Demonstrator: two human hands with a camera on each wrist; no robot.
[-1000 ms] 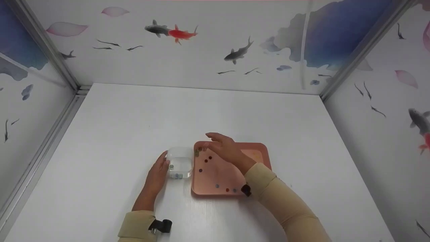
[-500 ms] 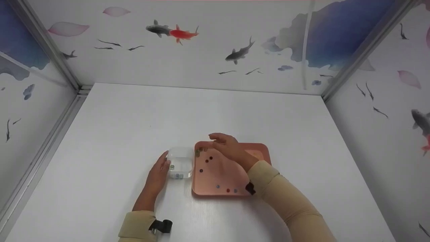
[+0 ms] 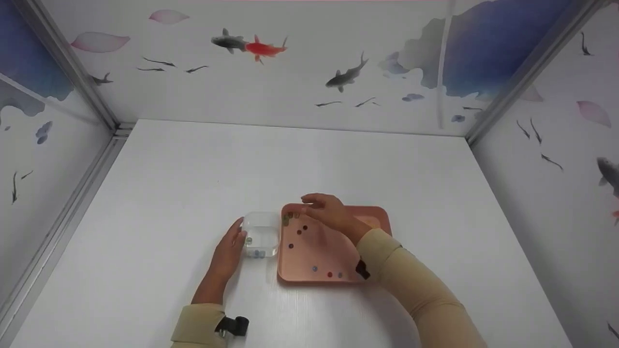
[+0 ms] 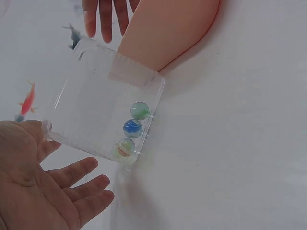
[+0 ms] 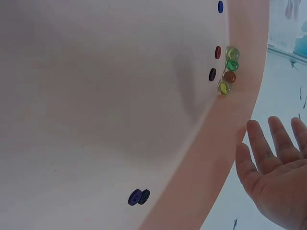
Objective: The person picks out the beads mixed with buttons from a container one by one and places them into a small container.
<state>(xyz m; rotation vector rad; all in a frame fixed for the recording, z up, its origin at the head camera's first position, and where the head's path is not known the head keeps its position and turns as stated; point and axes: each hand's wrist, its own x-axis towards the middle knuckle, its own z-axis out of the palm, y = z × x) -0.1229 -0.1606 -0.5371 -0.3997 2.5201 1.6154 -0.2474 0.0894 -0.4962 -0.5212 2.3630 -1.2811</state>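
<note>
A clear plastic container (image 3: 263, 235) stands on the white table, touching or nearly touching the left side of a pink tray (image 3: 333, 253). My left hand (image 3: 229, 253) rests along the container's left side, fingers fairly straight. Inside, the left wrist view shows a green marble (image 4: 140, 110), a blue-swirled marble (image 4: 133, 128) and a multicoloured marble (image 4: 125, 147). Over the tray's far edge is my right hand (image 3: 329, 212), fingers extended and holding nothing visible. Several glass marbles (image 5: 232, 64) cluster in the tray's corner by its wall, with a red button (image 5: 218, 52) close by.
More buttons lie scattered in the tray, among them a purple button (image 5: 135, 197) and another red button (image 3: 330, 274) near the front edge. White panels (image 3: 290, 96) printed with fish enclose the table (image 3: 193, 169) at the back and sides.
My right hand has shifted slightly to the right along the tray's far edge, off the corner marbles. The left hand and container look unmoved.
</note>
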